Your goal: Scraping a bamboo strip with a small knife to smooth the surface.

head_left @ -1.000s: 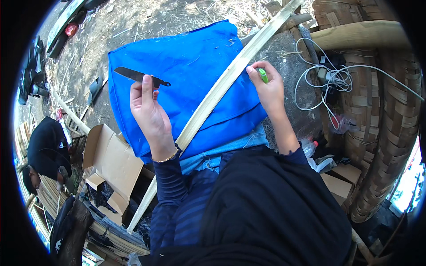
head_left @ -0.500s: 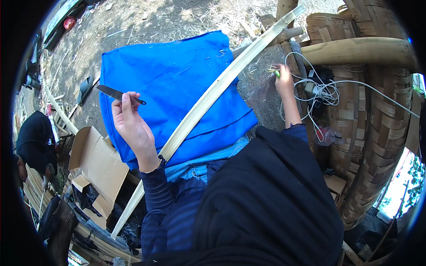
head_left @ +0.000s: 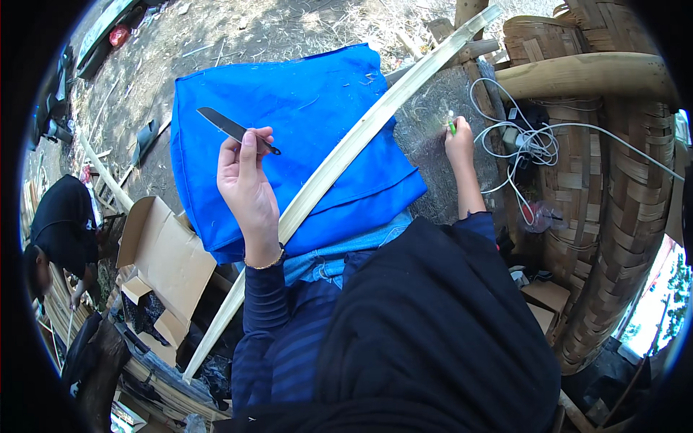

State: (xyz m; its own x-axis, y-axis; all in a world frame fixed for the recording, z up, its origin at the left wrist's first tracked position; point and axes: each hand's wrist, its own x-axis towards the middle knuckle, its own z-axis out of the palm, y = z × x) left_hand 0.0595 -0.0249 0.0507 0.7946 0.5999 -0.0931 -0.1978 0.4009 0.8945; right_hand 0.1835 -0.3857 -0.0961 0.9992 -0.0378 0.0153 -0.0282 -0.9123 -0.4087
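Well, my left hand (head_left: 247,169) pinches a dark knife (head_left: 222,123) between thumb and fingers, left of centre; my right hand (head_left: 460,141), right of centre, is curled around a small green object (head_left: 452,128). I judge this step as holding both apart; moving the blade calls for clearing the pale strip (head_left: 346,149) crossing diagonally. Room opens over the blue cloth's (head_left: 289,90) upper-left edge; white cable (head_left: 540,148) crowds the right side.

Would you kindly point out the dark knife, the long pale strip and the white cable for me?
Dark knife (head_left: 221,123): head view, on the blade's flat side.
Long pale strip (head_left: 347,152): head view, about midway along its face.
White cable (head_left: 541,146): head view, on its tangled coil.
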